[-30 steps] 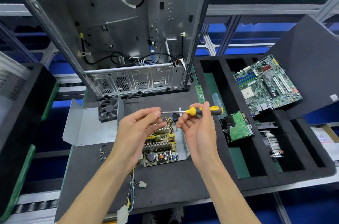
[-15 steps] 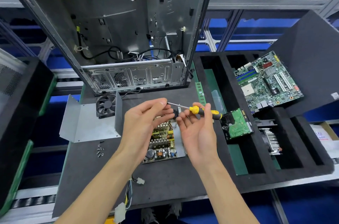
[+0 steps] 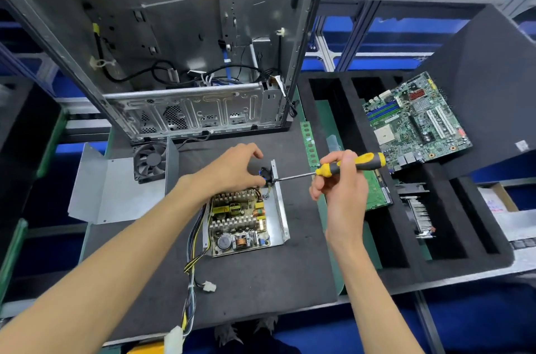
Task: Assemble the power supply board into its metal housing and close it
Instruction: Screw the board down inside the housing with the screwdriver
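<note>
1. The power supply board point(image 3: 237, 220) is seen at the centre of the frame, seated in the open metal housing point(image 3: 280, 208) on a dark foam mat point(image 3: 261, 275)
2. A yellow-and-black screwdriver point(image 3: 348, 165) is gripped by the right hand point(image 3: 342, 188), fingers curled round the handle; the shaft is laid almost level, its tip set against the upright end wall of the housing
3. A small black part point(image 3: 265, 172) at that wall is pinched by the curled fingers of the left hand point(image 3: 232, 168); whether the tip is touched by them cannot be told
4. The housing cover point(image 3: 116, 188), with a black fan point(image 3: 150, 160) fitted, is laid open at centre left
5. A wire bundle point(image 3: 191, 272) is trailed from the board toward the bottom edge
6. An open computer case point(image 3: 174, 34) is stood at upper left
7. A motherboard point(image 3: 414, 121) is propped on a black foam tray point(image 3: 406, 237) at right
</note>
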Motion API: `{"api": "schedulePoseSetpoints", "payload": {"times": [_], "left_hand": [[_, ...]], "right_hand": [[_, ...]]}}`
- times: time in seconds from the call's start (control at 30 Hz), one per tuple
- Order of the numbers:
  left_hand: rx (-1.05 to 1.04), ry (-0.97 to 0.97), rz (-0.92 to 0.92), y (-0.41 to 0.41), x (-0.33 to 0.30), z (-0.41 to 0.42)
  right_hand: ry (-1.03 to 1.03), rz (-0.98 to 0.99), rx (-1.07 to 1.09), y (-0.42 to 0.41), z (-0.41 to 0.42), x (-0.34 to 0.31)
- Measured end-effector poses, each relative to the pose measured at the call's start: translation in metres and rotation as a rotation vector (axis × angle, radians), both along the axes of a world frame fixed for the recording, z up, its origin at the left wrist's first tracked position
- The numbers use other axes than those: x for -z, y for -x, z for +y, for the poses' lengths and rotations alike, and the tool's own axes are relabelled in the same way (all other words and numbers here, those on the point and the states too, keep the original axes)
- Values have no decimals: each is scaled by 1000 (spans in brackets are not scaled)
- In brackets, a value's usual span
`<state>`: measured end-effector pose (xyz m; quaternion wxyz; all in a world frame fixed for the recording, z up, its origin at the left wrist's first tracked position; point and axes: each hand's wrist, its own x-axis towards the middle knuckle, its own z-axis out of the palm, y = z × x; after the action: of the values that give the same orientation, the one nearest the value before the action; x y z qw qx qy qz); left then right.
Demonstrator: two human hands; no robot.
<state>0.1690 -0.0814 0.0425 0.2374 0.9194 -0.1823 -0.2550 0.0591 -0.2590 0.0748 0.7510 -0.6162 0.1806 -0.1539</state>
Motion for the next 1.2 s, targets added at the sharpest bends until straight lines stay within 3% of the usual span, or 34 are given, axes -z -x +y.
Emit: {"api": "schedulePoseSetpoints", "payload": {"times": [0.13,0.3,0.93,1.2], "left_hand": [[41,-1,101,-15,25,-18],[-39,34,-1,-19,39,-17],[-54,119,128,-21,38,-6],[-43,108,174,-22,37,-9]], "right_hand": [[136,14,-75,4,7,3],[268,56,-163,4,9,9],[957,153,-460,-28,16,24],[979,181,-460,-31,14,29]]}}
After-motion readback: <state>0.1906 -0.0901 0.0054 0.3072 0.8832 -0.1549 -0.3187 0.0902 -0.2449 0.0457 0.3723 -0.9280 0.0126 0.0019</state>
